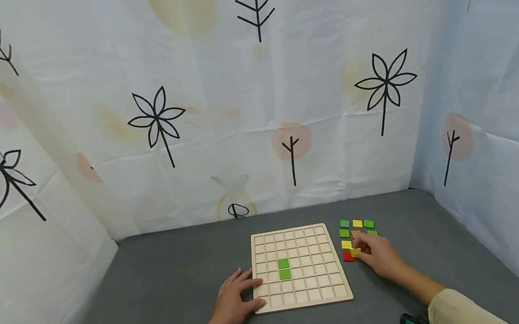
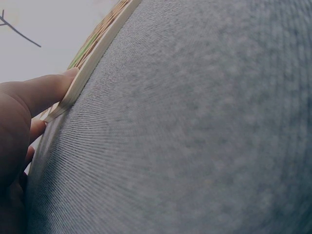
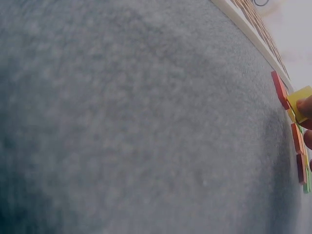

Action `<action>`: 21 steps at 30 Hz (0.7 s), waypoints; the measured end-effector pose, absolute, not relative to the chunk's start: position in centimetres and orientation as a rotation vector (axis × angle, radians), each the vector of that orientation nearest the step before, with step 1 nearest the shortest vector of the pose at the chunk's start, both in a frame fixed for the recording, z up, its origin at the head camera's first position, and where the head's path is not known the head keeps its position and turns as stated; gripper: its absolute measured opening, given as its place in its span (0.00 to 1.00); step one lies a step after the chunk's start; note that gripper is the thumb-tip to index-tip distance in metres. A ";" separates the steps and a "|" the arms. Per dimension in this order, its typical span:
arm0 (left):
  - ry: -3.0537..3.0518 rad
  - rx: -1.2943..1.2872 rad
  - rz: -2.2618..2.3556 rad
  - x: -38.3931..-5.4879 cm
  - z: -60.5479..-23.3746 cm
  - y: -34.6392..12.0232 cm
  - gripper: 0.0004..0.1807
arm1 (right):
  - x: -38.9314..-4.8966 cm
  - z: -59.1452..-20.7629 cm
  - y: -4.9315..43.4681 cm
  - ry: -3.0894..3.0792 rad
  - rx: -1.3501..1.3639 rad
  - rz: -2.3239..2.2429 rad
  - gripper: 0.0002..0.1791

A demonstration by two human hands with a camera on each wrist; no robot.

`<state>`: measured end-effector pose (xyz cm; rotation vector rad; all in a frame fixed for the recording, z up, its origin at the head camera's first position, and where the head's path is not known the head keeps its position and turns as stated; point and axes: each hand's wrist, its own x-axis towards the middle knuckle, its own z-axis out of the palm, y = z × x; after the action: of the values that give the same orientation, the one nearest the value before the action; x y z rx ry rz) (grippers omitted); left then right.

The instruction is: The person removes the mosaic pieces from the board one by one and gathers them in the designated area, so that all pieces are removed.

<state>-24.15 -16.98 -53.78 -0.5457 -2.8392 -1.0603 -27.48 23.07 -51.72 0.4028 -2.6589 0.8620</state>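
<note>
A square wooden grid board (image 1: 309,295) lies on the table, with two green tiles (image 1: 284,269) set in neighbouring cells, one above the other. My left hand (image 1: 232,301) rests at the board's left edge, fingers spread; in the left wrist view its thumb (image 2: 53,90) touches the board's rim (image 2: 92,68). Right of the board, my right hand (image 1: 379,256) pinches a yellow tile (image 3: 298,103) between thumb and finger, held over the loose tiles. A red tile (image 1: 348,256) and another yellow tile (image 1: 346,244) lie beside the fingertips. The hand partly covers the group.
Several more loose tiles, among them green (image 1: 344,223), yellow (image 1: 357,223) and orange (image 1: 356,233), lie right of the board. A dark device with a teal patch (image 1: 414,323) sits by the right sleeve. Patterned white curtains (image 1: 238,102) border the grey table (image 1: 170,276).
</note>
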 end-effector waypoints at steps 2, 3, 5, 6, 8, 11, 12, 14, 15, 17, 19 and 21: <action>-2.838 -0.550 -1.059 -24.1 -53.8 -17.0 0.26 | -27.3 -51.7 23.3 -2.653 0.400 0.878 0.14; -2.836 -0.552 -1.060 -24.1 -53.7 -17.0 0.26 | -27.2 -51.8 23.4 -2.653 0.398 0.884 0.13; -2.834 -0.558 -1.058 -24.1 -53.7 -17.0 0.26 | -27.0 -51.8 23.6 -2.659 0.390 0.887 0.12; -2.832 -0.560 -1.062 -24.1 -53.7 -17.0 0.26 | -26.9 -51.8 23.7 -2.665 0.384 0.890 0.12; -2.831 -0.563 -1.063 -24.1 -53.6 -17.0 0.26 | -26.8 -51.9 23.8 -2.682 0.363 0.892 0.12; -2.831 -0.562 -1.062 -24.0 -53.5 -17.0 0.26 | -26.6 -52.0 24.0 -2.708 0.325 0.893 0.11; -2.831 -0.562 -1.062 -24.0 -53.5 -17.0 0.26 | -26.6 -52.0 24.0 -2.715 0.314 0.894 0.11; -2.830 -0.561 -1.063 -24.0 -53.5 -17.0 0.25 | -26.5 -52.1 24.1 -2.729 0.297 0.885 0.11; -2.828 -0.563 -1.063 -24.0 -53.5 -17.0 0.25 | -26.5 -52.1 24.2 -2.735 0.293 0.882 0.11; -2.827 -0.567 -1.057 -24.0 -53.6 -17.0 0.26 | -26.4 -52.1 24.3 -2.739 0.290 0.873 0.11; -2.828 -0.567 -1.047 -24.1 -53.6 -17.0 0.26 | -26.4 -52.1 24.4 -2.735 0.295 0.858 0.11; -2.830 -0.567 -1.037 -24.1 -53.7 -17.0 0.25 | -26.3 -52.1 24.4 -2.724 0.308 0.847 0.11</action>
<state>-24.14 -17.00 -53.69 -0.5666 -2.8303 -1.0371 -26.35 24.43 -52.09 0.3080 -2.7242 0.8470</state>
